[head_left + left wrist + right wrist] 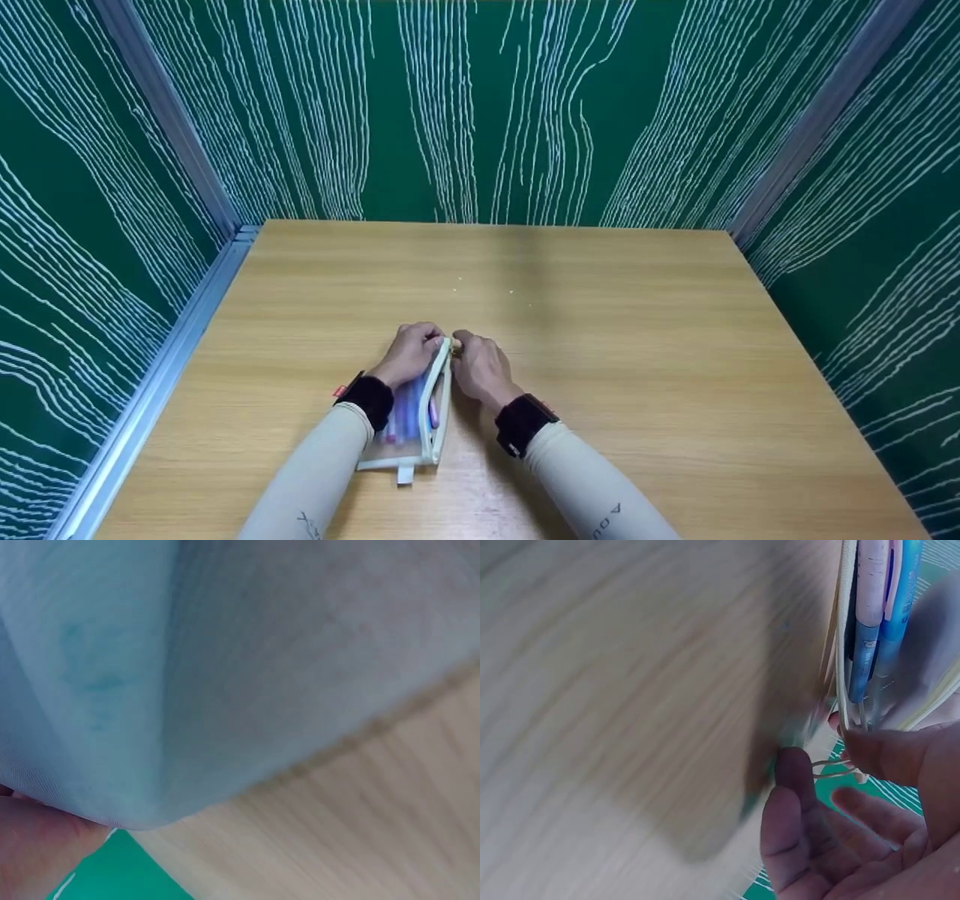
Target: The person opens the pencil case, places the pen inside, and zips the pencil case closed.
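Observation:
A see-through pencil case (390,452) with pale edging and a small white tab lies tilted on the table, its zip side gaping. Several pens, one a pink-and-blue pen (868,622), show inside. My left hand (409,354) grips the far end of the case; in the left wrist view the case's mesh side fills most of the picture, with part of the left hand (45,847) at the lower corner. At that same end my right hand (482,369) pinches the zip pull, whose thin cord loop (832,769) shows between its thumb and fingers.
The wooden table (637,337) carries a few tiny white specks beyond the hands. Green walls (510,112) with white wavy lines stand behind and at both sides. A metal rail (161,360) follows the left edge.

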`<action>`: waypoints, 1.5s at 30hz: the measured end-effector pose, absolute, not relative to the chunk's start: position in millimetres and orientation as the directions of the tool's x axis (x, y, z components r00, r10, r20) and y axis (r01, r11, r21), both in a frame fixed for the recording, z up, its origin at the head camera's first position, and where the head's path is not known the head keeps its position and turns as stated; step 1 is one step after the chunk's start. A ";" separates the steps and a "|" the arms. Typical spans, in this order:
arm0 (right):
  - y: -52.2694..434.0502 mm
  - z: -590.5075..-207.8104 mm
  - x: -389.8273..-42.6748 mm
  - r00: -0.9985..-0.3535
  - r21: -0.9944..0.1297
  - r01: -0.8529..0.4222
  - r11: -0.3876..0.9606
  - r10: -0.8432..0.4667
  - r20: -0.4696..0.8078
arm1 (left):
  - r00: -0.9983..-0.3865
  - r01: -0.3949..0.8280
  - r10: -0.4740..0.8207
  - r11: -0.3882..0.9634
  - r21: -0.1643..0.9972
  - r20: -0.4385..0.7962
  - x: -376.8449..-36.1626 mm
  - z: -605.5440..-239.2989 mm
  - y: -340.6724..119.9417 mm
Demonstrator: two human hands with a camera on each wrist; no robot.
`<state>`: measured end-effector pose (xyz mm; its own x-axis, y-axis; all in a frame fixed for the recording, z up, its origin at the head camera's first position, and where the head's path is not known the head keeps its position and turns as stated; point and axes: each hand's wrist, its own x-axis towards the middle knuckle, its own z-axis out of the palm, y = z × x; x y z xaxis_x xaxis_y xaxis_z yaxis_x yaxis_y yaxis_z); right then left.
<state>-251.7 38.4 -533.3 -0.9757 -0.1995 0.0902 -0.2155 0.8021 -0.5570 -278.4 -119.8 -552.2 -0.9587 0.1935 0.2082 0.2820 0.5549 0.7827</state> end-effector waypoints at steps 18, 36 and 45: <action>35.6 -536.4 -253.6 -0.974 -0.531 -0.224 0.817 -0.177 0.139 | -0.935 0.355 0.215 0.557 0.751 0.282 -278.4 -553.2 -117.9; 34.2 -540.3 -244.3 -0.949 -0.432 -0.286 0.855 -0.191 0.250 | -0.945 0.326 0.215 0.558 0.763 0.247 -278.9 -551.0 -116.4; 34.0 -538.7 -242.6 -0.933 -0.385 -0.320 0.866 -0.219 0.284 | -0.922 0.388 0.242 0.566 0.727 0.303 -279.5 -551.9 -116.9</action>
<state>-242.6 34.0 -538.7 -0.9335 -0.2189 0.2841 -0.3201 0.8657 -0.3848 -279.5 -116.9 -551.9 -0.9215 0.2424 0.3033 0.3883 0.5664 0.7269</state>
